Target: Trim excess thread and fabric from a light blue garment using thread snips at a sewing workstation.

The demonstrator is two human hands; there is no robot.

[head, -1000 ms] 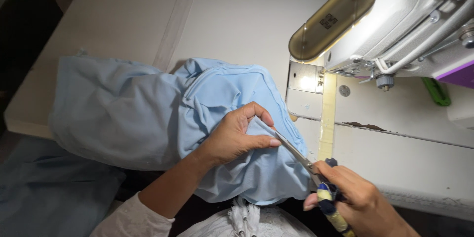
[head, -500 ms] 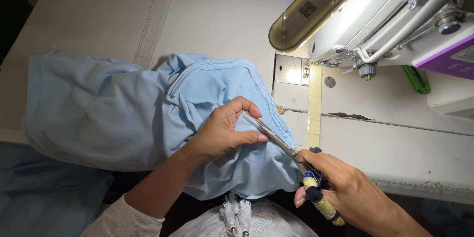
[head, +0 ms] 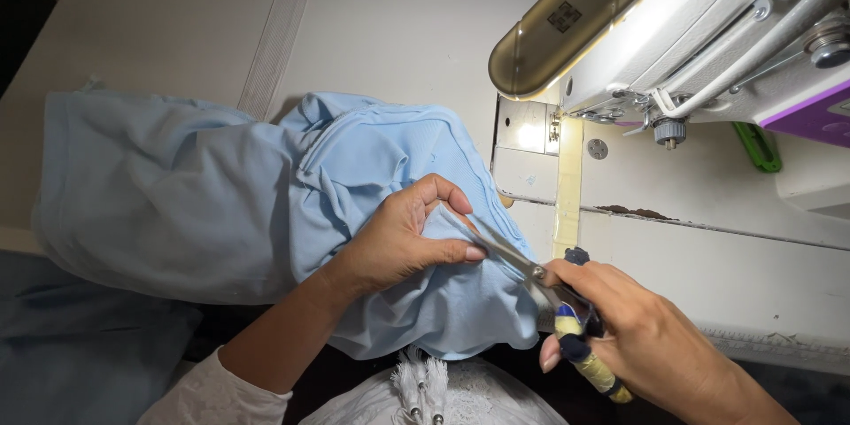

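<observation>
A light blue garment (head: 221,204) lies bunched and creased on the near edge of a pale table, spreading from nine o'clock toward the centre, its lower folds hanging over the edge at six o'clock. Metal scissors (head: 540,279), handles wrapped in yellow and blue tape, point toward ten o'clock, blades touching a pinched fold of the cloth.

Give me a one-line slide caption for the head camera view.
Left hand pinches light blue fabric while right hand works scissors at its edge beside a sewing machine.
</observation>
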